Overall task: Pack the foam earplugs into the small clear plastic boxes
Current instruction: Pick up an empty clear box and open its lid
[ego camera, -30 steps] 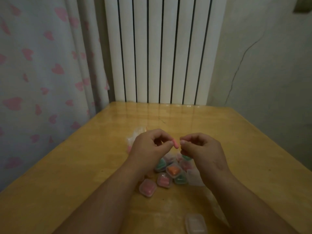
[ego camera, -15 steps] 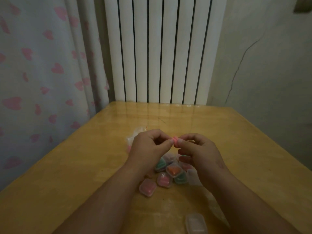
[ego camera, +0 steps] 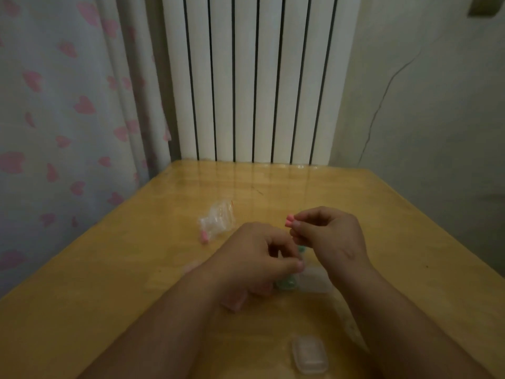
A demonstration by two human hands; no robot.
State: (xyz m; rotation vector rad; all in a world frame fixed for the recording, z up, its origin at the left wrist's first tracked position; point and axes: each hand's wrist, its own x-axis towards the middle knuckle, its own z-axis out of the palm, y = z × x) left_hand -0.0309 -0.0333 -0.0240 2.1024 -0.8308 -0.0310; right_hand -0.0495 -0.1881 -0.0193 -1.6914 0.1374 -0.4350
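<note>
On the wooden table [ego camera: 136,269], your left hand [ego camera: 257,258] curls over the pile of boxes [ego camera: 287,285]; can't tell if it grips anything. Your right hand [ego camera: 333,239] is raised just beyond. Plastic bag [ego camera: 218,220] further back, lone box [ego camera: 308,354] near you. Pink earplug [ego camera: 289,222]: pinched in your right fingertips.

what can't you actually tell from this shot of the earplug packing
Head view only:
Small clear plastic boxes: most hidden beneath the left hand; count unknown.
Left hand's fingers: curled and blurred; any hold unclear.
Pink foam earplugs pinched by the right hand: too small to count.
Near clear box: contents blurred.
</note>
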